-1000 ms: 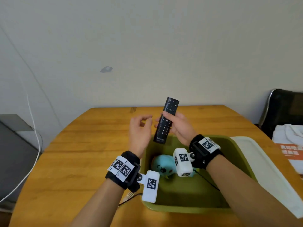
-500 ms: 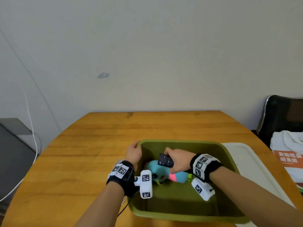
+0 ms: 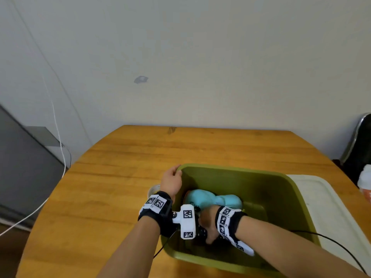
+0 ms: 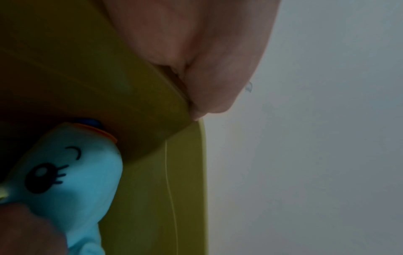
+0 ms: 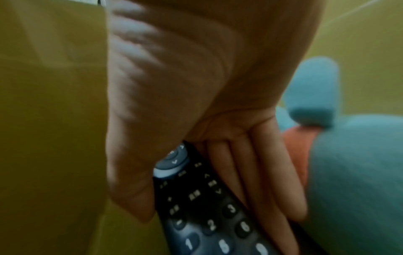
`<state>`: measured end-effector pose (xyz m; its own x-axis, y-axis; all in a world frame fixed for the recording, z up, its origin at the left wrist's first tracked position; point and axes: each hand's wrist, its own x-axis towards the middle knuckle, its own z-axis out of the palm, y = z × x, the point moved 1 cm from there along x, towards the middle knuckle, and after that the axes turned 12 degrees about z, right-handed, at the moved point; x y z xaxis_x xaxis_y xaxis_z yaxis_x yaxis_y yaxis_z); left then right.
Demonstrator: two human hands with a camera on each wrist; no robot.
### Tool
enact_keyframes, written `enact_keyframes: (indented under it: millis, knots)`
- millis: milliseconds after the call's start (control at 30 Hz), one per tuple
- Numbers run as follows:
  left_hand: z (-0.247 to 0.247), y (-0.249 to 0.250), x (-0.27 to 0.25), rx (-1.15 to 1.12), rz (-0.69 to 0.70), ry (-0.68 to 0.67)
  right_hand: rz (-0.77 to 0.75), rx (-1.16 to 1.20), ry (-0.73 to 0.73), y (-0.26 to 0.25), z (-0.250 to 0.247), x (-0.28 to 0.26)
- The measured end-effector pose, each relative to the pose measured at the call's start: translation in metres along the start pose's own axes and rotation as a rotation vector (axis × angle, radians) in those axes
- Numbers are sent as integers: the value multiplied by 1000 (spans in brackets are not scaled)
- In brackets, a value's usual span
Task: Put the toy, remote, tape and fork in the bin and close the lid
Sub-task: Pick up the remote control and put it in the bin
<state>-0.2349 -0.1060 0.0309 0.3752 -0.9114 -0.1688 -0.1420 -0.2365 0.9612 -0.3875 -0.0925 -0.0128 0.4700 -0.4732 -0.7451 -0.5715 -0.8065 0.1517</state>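
Note:
An olive-green bin (image 3: 271,181) stands open on the wooden table. A light-blue plush toy (image 3: 212,199) lies inside it. My right hand (image 3: 207,231) is low in the bin's near-left corner and grips the black remote (image 3: 200,232); in the right wrist view the remote (image 5: 202,212) is pinched between thumb and fingers (image 5: 268,172), beside the toy (image 5: 353,172). My left hand (image 3: 171,179) holds the bin's far-left corner, thumb against the wall (image 4: 152,96), with the toy (image 4: 72,174) below. A pale tape roll (image 3: 153,190) peeks out left of the bin. The fork is hidden.
The bin's white lid (image 3: 333,213) lies flat against its right side. A dark chair (image 3: 359,149) with a white bag (image 3: 365,181) stands at the right. A grey cabinet (image 3: 20,167) and a white cable (image 3: 60,157) are left of the table.
My right hand brought the remote down from above the table into the bin, then to its near-left corner. My left hand dropped onto the bin's far-left corner and stayed there.

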Motion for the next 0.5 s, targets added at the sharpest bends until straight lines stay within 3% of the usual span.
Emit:
enact_keyframes:
  millis: [267,500]
  knots:
    - [0,-5,2,10,32,19,-20,-106,150,-7,23,19]
    - [-2,-6,3,5,30,2,11,-75,189,-4,28,28]
